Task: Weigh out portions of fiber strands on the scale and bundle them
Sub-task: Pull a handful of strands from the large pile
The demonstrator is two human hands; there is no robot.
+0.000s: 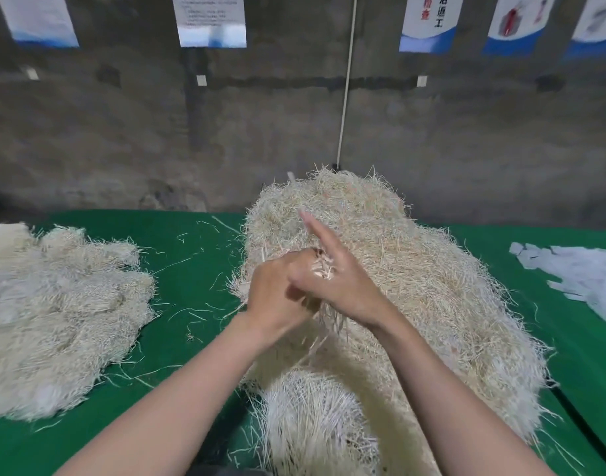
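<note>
A big heap of pale loose fiber strands [415, 286] covers the middle of the green table [198, 255]. Above its near side, my left hand [277, 293] grips a small bunch of strands [324, 267], whose cut ends stick up between both hands and whose tails hang down below them. My right hand [342, 280] closes round the same bunch from the right, its index finger sticking straight out and up. No scale is visible.
A lower pile of whiter bundled strands [54, 310] lies at the left. White paper strips [579, 273] are scattered at the right edge. Stray strands dot the cloth between the piles. A grey wall with posters stands behind the table.
</note>
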